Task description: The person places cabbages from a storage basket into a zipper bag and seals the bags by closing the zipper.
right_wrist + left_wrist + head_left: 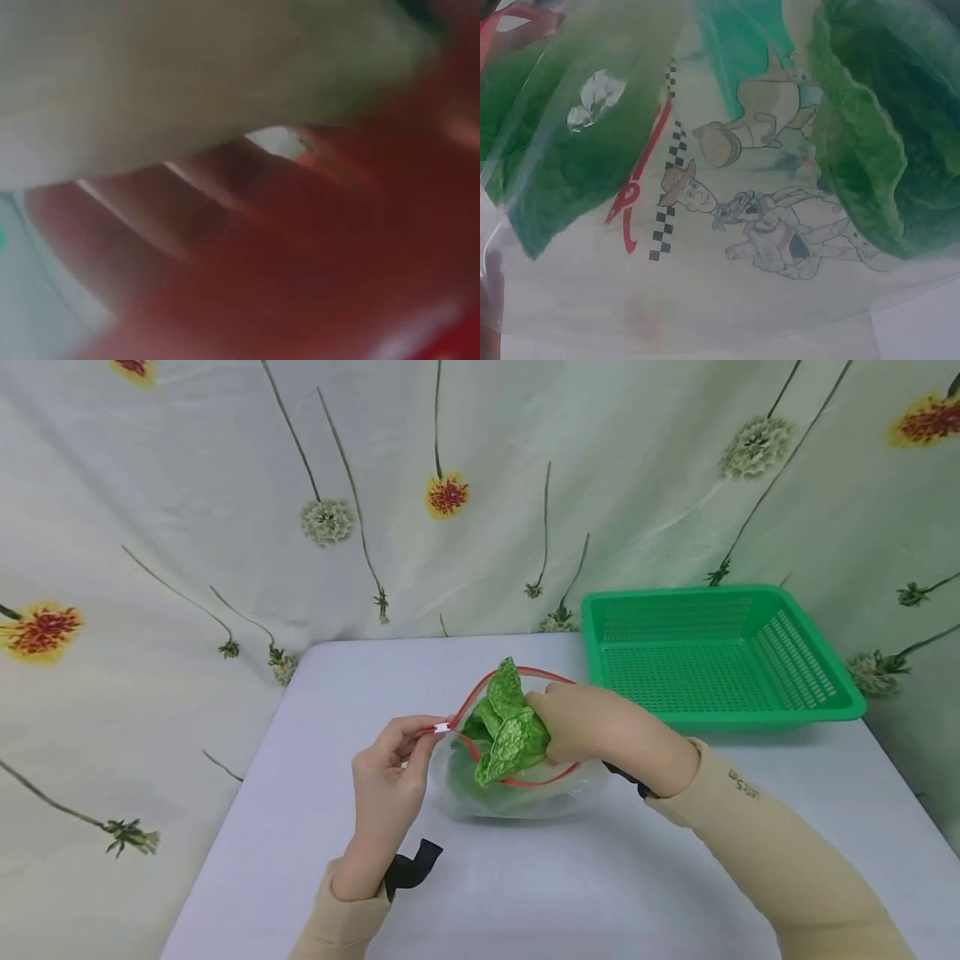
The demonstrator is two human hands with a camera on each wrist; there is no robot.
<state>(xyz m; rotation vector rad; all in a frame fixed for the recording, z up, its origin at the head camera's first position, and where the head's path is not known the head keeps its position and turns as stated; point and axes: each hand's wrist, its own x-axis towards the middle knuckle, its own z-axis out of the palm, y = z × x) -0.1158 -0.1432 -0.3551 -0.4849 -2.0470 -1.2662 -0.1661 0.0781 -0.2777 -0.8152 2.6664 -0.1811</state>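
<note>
At the bag's mouth: green leaves are held partly inside the clear bag; loading them seems to be the step in hand.
Left hand: the grip is set in a pinch on the white slider, at the left corner of the mouth.
Right hand: the leaves are grasped in a curled grip; the fingertips are hidden.
Next move: a downward push, then a release, appears called for, with the corner kept steady.
Red rim: it is spread in a wide loop, but overlapped by leaf at far and near sides in the head view; snagging is possible.
Room: space is left on the counter in front; behind the right forearm, the green basket limits movement.
</note>
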